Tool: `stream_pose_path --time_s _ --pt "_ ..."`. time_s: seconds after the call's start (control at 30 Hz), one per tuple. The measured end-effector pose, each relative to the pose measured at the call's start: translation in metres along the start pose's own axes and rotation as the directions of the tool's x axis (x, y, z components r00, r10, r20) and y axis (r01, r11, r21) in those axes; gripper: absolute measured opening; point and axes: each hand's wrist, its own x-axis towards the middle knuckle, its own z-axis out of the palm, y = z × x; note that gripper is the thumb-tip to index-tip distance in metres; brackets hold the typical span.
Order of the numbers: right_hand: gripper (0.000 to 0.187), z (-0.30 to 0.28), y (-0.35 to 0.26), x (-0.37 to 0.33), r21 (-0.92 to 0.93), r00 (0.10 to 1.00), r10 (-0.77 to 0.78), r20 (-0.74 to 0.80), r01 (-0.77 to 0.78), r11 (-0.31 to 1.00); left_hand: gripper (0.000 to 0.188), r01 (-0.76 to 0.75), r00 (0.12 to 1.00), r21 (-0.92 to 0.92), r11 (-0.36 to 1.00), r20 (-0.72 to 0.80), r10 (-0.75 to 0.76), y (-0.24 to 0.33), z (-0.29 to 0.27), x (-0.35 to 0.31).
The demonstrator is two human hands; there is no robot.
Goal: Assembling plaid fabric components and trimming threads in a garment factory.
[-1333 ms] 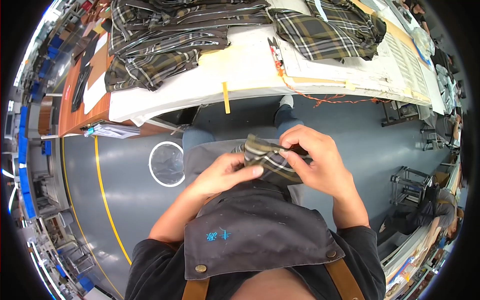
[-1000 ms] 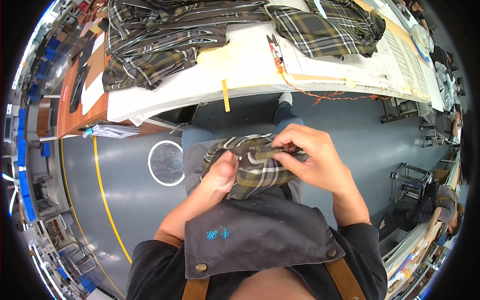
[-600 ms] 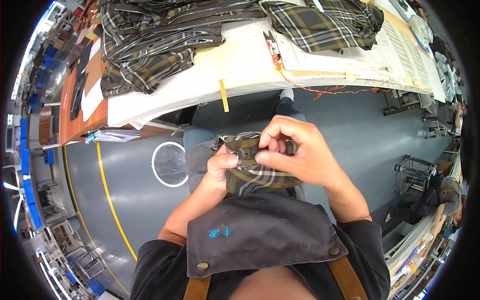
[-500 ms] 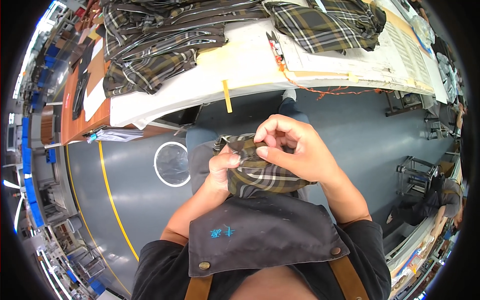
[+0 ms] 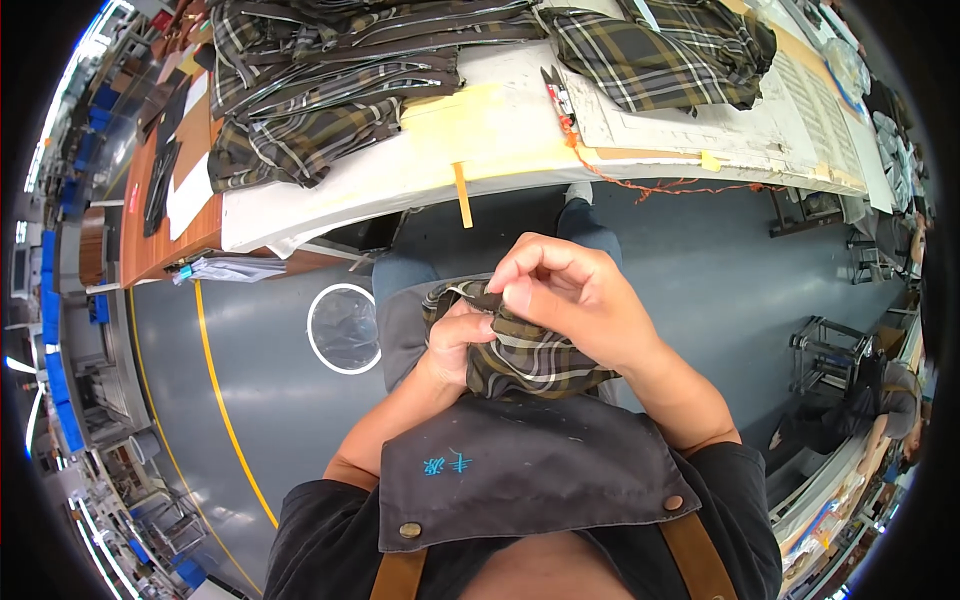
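- Left hand (image 5: 458, 345), mid-frame: thumb pressed onto the plaid cloth piece (image 5: 535, 365), pinching its edge, probably to steady the folds.
- Right hand (image 5: 580, 300), just beside it: thumb and forefinger pinch the same edge, apparently for fine control; the other fingers curl.
- The piece lies bunched over the lap, above the dark apron bib (image 5: 520, 470), likely for support.
- Upper centre: snips (image 5: 557, 95) on the white worktable (image 5: 510, 130), orange cord (image 5: 640, 186) beside them, perhaps a tether.
- Upper left and upper right: plaid pieces (image 5: 340, 70) heaped apart, leaving space between.
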Motion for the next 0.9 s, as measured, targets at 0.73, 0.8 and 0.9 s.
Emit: stream_pose_path --time_s 0.73,0.8,0.9 --pt "0.023 -0.008 0.009 -0.028 -0.006 0.999 -0.041 -0.031 0.041 0.999 0.049 -0.038 0.999 0.005 0.999 0.006 0.038 -0.003 0.014 -0.016" --pt "0.018 -0.011 0.008 -0.03 -0.015 0.995 -0.076 -0.068 0.075 0.997 0.045 -0.026 0.999 -0.032 0.999 -0.025 0.025 -0.005 0.013 -0.017" --pt "0.015 -0.016 0.011 -0.031 -0.112 0.986 -0.143 -0.086 0.133 0.985 0.044 0.068 0.982 -0.109 0.992 -0.168 -0.085 -0.004 0.017 -0.02"
